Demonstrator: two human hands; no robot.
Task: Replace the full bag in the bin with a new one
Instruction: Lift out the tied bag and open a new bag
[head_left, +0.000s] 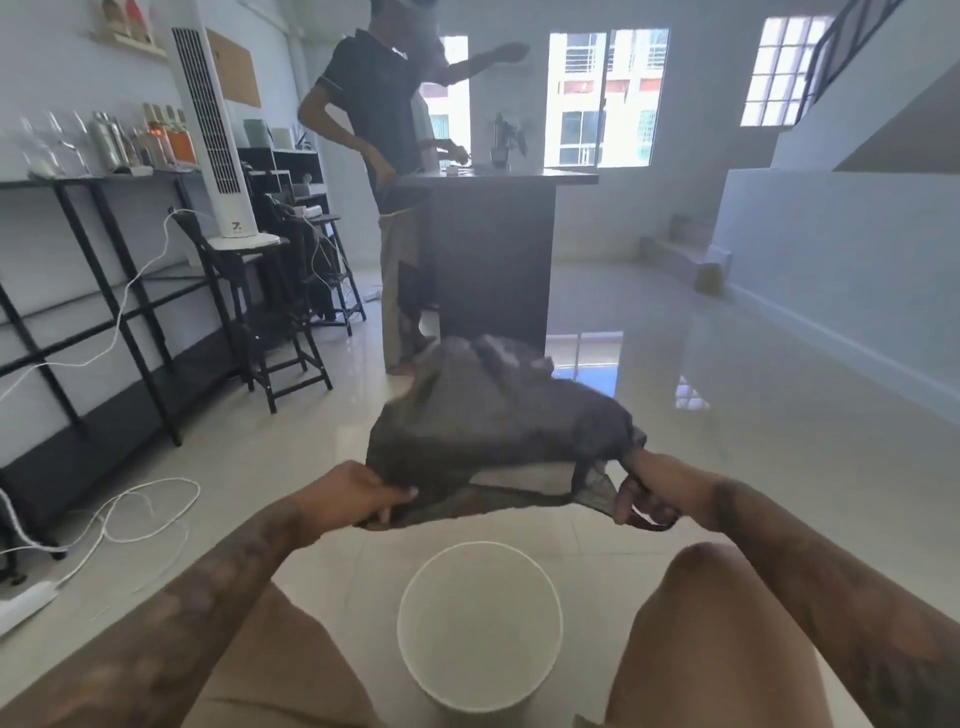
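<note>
A round white bin (415, 592) stands on the floor between my knees, its inside bare. Above and beyond it a thin dark plastic bag (498, 410) billows in the air, blurred by motion. My left hand (358, 493) grips the bag's mouth at its left edge. My right hand (644, 493) grips the mouth at its right edge, fingers curled round the plastic. The mouth is stretched open between both hands, a little above the bin's far rim.
Black shelving (104, 322) with bottles runs along the left wall. White cables (135, 504) and a power strip (26, 597) lie on the tiled floor at left. A stool (270, 322) carries a tower fan. A person (389, 171) stands at a dark counter (493, 249) ahead.
</note>
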